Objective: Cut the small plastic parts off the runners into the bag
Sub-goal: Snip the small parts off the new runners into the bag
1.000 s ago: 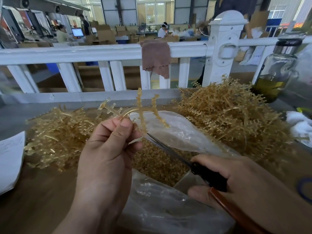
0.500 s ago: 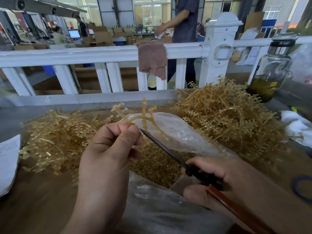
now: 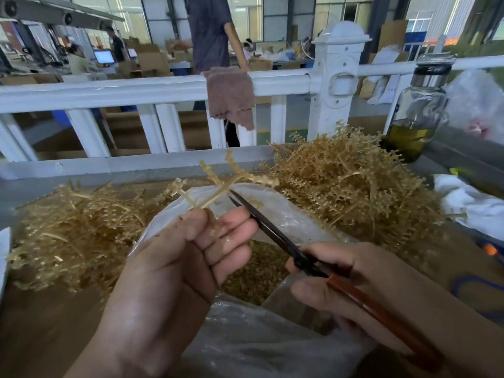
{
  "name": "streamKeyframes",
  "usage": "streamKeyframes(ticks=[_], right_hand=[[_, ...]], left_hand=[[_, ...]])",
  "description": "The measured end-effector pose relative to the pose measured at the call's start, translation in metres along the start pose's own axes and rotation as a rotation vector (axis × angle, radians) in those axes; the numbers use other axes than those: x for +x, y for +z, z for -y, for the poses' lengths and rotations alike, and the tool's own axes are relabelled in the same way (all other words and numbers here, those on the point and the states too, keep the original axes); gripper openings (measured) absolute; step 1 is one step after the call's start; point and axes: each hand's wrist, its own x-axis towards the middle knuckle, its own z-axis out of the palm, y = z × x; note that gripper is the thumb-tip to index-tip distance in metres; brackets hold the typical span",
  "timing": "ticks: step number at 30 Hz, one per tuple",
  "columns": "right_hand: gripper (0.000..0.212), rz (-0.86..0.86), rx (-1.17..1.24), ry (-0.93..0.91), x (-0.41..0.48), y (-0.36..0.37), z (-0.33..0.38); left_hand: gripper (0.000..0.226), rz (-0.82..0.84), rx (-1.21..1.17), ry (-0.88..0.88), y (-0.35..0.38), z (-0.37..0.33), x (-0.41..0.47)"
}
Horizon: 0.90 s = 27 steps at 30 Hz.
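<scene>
1. Thumb and fingertips of the left hand (image 3: 174,268) pinch the stem of a branched amber runner (image 3: 218,184); the other fingers curl loosely beneath; the runner stands above the mouth of the bag, its arms fanning far and right, small parts studding them.
2. The right hand (image 3: 354,282) is wrapped round the red-brown handles of the scissors (image 3: 261,222); the dark blades slant far and left, their tip touching the runner just right of where its arms cross; whether the blades are parted cannot be told.
3. The clear plastic bag (image 3: 245,345) lies open beneath both hands on the brown table (image 3: 41,323); cut parts (image 3: 253,276) heap inside it.
4. A low tangled pile of runners (image 3: 68,236) lies left of the bag; a taller pile (image 3: 341,186) rises to its right.
5. Beyond the table runs a white railing (image 3: 136,88) with a brown cloth (image 3: 231,96) draped over it; a glass bottle (image 3: 414,113) holding yellow-green liquid stands far right; a white rag (image 3: 469,203) lies near it; a person (image 3: 210,31) stands past the railing.
</scene>
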Motion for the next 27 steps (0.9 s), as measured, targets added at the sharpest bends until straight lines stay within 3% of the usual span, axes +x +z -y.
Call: streamKeyframes(ticks=[5, 9, 15, 20, 27], right_hand=[[0.039, 0.045, -0.003, 0.008, 0.001, -0.010, 0.006], [0.039, 0.043, -0.058, 0.028, 0.001, -0.012, 0.004], [0.073, 0.074, -0.232, -0.019, 0.000, -0.007, -0.002], [0.048, 0.040, -0.258, -0.071, 0.000, 0.002, -0.002], [0.064, 0.069, -0.236, -0.072, 0.001, 0.003, -0.005]], left_hand=[[0.038, 0.051, -0.075, 0.032, 0.004, -0.006, 0.001], [0.017, 0.003, -0.137, 0.115, 0.000, -0.006, 0.004], [0.017, -0.013, -0.055, 0.221, -0.009, 0.000, 0.007], [0.014, -0.004, 0.043, 0.319, -0.007, 0.005, 0.005], [0.016, -0.006, 0.059, 0.347, -0.005, 0.007, 0.003]])
